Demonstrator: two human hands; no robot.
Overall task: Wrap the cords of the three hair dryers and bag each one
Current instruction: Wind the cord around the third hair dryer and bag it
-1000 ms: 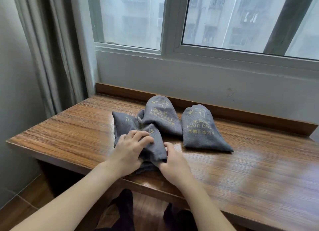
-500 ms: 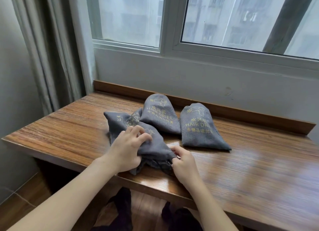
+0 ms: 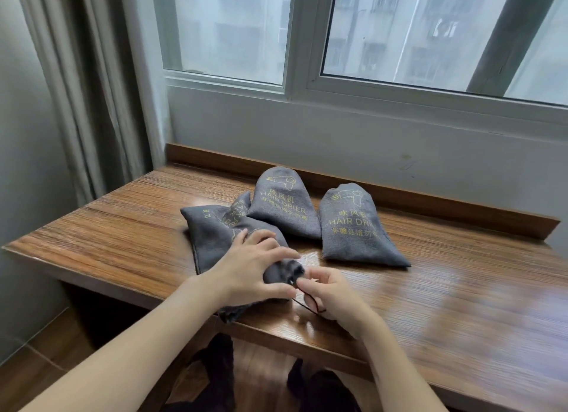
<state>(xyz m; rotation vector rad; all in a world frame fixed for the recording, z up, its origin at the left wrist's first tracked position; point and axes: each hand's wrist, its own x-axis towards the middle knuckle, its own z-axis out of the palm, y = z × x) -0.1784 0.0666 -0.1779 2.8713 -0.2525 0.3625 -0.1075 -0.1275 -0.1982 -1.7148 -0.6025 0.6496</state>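
Note:
Three grey cloth bags with yellow "HAIR DRIER" print lie on the wooden table point(image 3: 461, 304). The middle bag point(image 3: 281, 208) and the right bag point(image 3: 353, 227) lie filled near the back ledge, apart from my hands. The nearest bag point(image 3: 212, 236) lies at the left with its gathered mouth toward the table's front edge. My left hand point(image 3: 252, 273) grips that bunched mouth. My right hand point(image 3: 332, 291) pinches the bag's thin dark drawstring point(image 3: 304, 304) just right of the mouth. No hair dryer is visible; the bags hide their contents.
A raised wooden ledge point(image 3: 430, 202) runs along the table's back under a window point(image 3: 399, 42). A grey curtain point(image 3: 86, 88) hangs at the left. Below the front edge are a wooden floor and dark feet point(image 3: 215, 368).
The bag's mouth has been gathered tighter. My right hand moved off the bag's edge to the right and now pinches the drawstring. My left hand shifted down to clamp the mouth.

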